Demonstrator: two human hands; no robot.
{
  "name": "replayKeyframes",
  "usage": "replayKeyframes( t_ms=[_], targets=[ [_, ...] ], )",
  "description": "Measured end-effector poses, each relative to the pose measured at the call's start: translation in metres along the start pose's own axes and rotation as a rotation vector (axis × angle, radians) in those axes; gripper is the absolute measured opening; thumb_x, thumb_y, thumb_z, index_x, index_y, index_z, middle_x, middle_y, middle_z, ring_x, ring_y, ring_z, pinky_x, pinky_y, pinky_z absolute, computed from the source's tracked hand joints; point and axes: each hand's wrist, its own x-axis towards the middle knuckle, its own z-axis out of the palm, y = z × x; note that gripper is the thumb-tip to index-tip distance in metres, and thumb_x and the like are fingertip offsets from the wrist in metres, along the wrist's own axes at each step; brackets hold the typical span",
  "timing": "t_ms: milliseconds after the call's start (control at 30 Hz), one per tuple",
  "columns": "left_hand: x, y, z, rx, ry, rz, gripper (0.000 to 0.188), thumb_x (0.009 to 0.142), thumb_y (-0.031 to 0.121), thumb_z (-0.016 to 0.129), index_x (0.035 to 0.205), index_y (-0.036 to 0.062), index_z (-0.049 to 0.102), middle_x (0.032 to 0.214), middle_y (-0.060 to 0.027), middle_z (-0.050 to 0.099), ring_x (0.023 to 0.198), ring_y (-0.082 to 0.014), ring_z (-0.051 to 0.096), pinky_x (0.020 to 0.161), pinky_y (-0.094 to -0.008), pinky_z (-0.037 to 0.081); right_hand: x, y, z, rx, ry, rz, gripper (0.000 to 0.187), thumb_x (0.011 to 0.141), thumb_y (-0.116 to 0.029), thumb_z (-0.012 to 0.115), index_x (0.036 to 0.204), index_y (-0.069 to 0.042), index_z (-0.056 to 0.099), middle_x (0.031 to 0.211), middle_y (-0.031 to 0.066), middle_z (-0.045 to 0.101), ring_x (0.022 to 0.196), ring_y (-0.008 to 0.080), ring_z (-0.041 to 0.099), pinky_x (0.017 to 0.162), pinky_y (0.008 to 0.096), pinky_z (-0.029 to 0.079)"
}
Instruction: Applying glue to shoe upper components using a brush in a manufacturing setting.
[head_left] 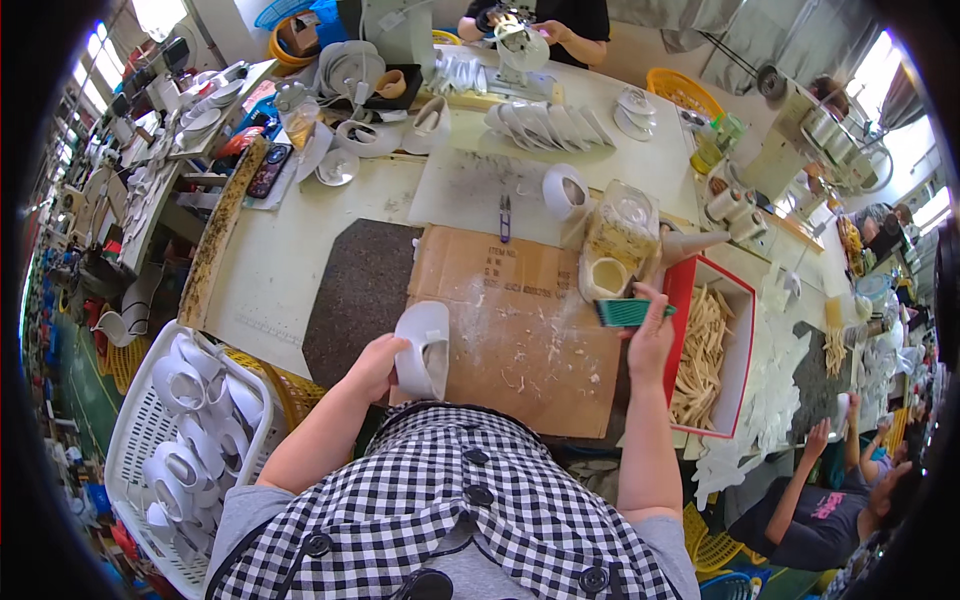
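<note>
Many white curved pieces (416,345), uncountable; one flat green brush (622,313); one purple-handled snips (505,220); one brown cardboard sheet (500,345); one red-walled box (682,300).

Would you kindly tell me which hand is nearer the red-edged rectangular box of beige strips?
Right hand, just left of the box; the left hand is farther, across the brown cardboard sheet.
</note>
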Motion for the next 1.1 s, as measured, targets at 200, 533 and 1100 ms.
replayKeyframes(
  t_ms=[200,533,1100],
  targets=[
    [-0.004,0.019,0.003,0.227,-0.056,0.042,0.035,0.085,0.010,0.052,0.120,0.0056,0.047,0.109,-0.0098,0.056,0.097,-0.0229,0.059,0.077,-0.0412,0.051,0.039,0.018,-0.002,-0.231,0.053,-0.211,0.018,0.091,-0.008,0.055,0.107,-0.001,0.059,0.101,0.0081,0.060,0.080,0.0139,0.061,0.066,0.0247,0.051],
    [-0.033,0.060,0.014,0.415,0.026,0.459,0.035,0.086,0.004,0.046,0.121,-0.0004,0.048,0.109,-0.0074,0.056,0.102,-0.0142,0.052,0.088,-0.0276,0.042,0.045,0.030,0.019,-0.197,0.103,-0.163,0.017,0.091,-0.007,0.054,0.107,-0.001,0.056,0.100,0.0080,0.059,0.083,0.0151,0.060,0.066,0.0248,0.051],
    [0.053,0.056,0.064,0.547,0.085,0.493,0.031,0.088,0.009,0.048,0.115,-0.0029,0.056,0.099,-0.0106,0.063,0.088,-0.0148,0.060,0.079,-0.0284,0.047,0.038,0.050,-0.005,0.231,0.013,0.231,0.023,0.085,-0.006,0.055,0.108,-0.003,0.051,0.098,0.0099,0.057,0.080,0.0184,0.061,0.060,0.0278,0.055]
  ],
)
